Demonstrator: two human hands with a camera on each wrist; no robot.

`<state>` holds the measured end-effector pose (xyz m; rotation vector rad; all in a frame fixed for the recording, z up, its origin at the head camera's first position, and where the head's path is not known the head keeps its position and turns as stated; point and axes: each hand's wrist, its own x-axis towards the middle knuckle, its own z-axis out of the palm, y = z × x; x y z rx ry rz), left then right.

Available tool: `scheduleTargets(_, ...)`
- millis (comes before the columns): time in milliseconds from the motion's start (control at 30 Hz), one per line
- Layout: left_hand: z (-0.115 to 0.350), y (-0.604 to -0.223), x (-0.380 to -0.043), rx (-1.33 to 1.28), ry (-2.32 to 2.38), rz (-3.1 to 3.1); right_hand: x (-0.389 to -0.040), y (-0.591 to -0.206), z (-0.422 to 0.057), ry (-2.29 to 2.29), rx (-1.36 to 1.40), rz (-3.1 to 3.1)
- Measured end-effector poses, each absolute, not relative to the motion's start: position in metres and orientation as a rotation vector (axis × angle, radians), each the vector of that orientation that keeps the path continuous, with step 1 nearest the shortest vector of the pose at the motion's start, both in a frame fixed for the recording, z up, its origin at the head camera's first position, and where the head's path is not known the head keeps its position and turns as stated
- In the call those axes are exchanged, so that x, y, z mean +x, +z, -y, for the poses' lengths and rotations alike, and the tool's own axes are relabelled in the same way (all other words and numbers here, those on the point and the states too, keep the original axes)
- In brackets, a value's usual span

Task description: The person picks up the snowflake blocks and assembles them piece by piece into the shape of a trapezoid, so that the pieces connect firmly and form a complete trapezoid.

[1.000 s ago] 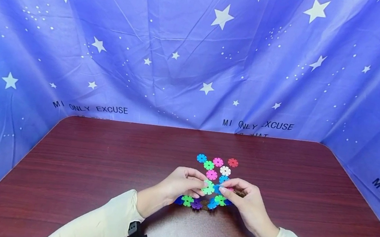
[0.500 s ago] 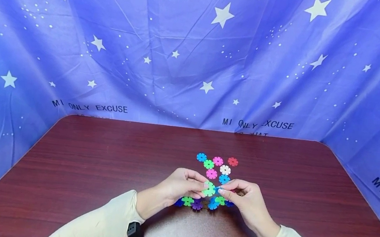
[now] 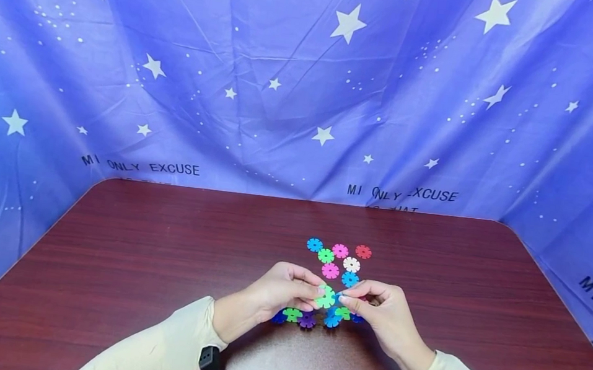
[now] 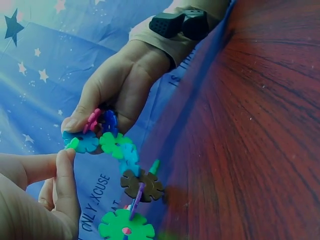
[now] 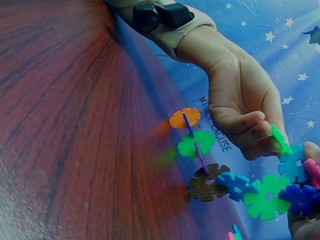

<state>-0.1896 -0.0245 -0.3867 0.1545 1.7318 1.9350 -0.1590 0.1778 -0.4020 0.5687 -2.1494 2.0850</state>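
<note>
My left hand [image 3: 283, 286] pinches a green notched flower-shaped disc [image 3: 325, 297] between thumb and fingers. Facing it, my right hand [image 3: 388, 316] pinches a light blue notched disc [image 5: 291, 164]. The green disc's edge meets the blue one's rim, the two standing crosswise in the right wrist view. From the blue disc a linked string of discs runs on: pink [image 5: 313, 172], dark blue [image 5: 300, 199], green [image 5: 267, 197], blue [image 5: 237, 186] and brown [image 5: 210, 182]. Beyond these follow purple [image 4: 137, 201], green [image 5: 196, 144] and orange [image 5: 184, 118] discs, hanging below the hands.
On the dark red table [image 3: 182, 239], just beyond the hands, lie loose discs: blue [image 3: 314, 245], green [image 3: 326, 256], pink [image 3: 340, 251], white [image 3: 351, 265] and red [image 3: 363, 252]. A starry blue curtain [image 3: 265, 81] hangs behind and at both sides.
Both hands stay nearly still, holding their discs. The green disc has dropped very slightly, and the brown disc below the hands shows less than before.
</note>
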Motion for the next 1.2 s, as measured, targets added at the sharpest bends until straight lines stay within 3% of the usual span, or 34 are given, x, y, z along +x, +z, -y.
scheduleTargets(700, 0.02, -0.393, -0.185, 0.091, 1.959, -1.722, -0.152, -0.402, -0.176, 1.929, 0.522, 2.241)
scheduleTargets(1200, 0.03, -0.383, -0.201, 0.363, 1.7, -1.88, -0.159, -0.401, -0.197, 2.011, 0.571, 2.343)
